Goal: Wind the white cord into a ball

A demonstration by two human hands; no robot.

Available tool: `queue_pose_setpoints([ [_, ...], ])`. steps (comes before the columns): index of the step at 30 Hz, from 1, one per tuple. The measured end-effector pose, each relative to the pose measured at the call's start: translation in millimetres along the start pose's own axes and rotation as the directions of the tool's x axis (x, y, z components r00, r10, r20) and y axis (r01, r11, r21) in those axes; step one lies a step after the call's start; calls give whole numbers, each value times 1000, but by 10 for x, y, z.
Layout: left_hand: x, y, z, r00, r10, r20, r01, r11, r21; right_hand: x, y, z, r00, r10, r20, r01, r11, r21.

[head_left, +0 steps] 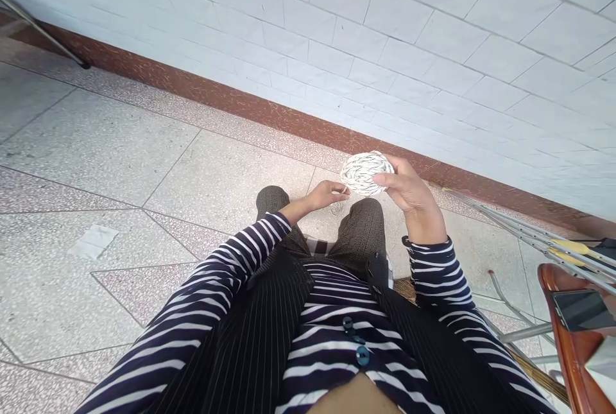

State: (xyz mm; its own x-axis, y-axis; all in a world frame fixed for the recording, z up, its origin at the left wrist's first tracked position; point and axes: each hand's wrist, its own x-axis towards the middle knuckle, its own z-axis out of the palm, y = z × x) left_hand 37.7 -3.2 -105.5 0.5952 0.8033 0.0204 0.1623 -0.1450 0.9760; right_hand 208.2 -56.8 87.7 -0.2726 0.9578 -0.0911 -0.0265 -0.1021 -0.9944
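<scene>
A wound bundle of white cord (360,172) with thin dark flecks is above my knees, in front of the wall. My right hand (409,192) grips the bundle from the right, its thumb pressed on the near face and the other fingers mostly hidden behind. At the bundle's left edge, my left hand (327,196) is closed with thumb and fingers pinching a strand of the same cord. Below the left fingertips, more loose cord (336,208) shows between my knees, low near the floor; how it joins the bundle is hard to see.
On the right stand a reddish-brown wooden chair or stool (558,330) with a dark phone (584,310) on it and metal crutch-like poles (520,228). A white paper (95,241) lies on the floor at left. Ahead is a tiled wall (337,35).
</scene>
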Motion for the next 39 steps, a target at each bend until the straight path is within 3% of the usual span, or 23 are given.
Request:
queue_pose_setpoints([
  [3, -83, -96, -83, 998, -49, 43, 48, 999, 23, -48, -35, -116, 999, -23, -39, 22, 1000, -12],
  [6, -153, -221, -334, 987, -151, -48, 155, 982, 107, -136, -86, -270, 994, -44, -100, 38, 997, -62],
  [11, -158, -378, -834, 876, -397, -275, 431, 899, 73, -361, -228, -455, 989, -36, -140, 15, 989, -149],
  [13, -119, -402, -970, 853, -414, -317, 439, 898, 8, -438, -275, -478, 992, -41, -123, 22, 988, -151],
  [16, -51, -413, -1094, 855, -382, -350, 411, 912, 10, -518, -318, -476, 987, -79, -137, 64, 992, -111],
  [22, 14, -460, -1136, 902, -245, -355, 353, 892, 282, -601, -346, -408, 982, -135, -134, 125, 989, -83],
  [26, 35, -485, -1083, 874, -334, -351, 423, 880, 215, -613, -319, -412, 967, -203, -153, 191, 978, -87],
  [32, -1, -484, -1130, 872, -350, -341, 450, 848, 280, -685, -296, -551, 883, -372, -286, 336, 927, -169],
  [36, -20, -467, -1157, 877, -338, -343, 456, 812, 364, -669, -296, -571, 895, -372, -246, 341, 926, -159],
  [39, 13, -355, -1065, 895, -325, -305, 429, 811, 398, -570, -245, -505, 954, -242, -176, 214, 963, -166],
])
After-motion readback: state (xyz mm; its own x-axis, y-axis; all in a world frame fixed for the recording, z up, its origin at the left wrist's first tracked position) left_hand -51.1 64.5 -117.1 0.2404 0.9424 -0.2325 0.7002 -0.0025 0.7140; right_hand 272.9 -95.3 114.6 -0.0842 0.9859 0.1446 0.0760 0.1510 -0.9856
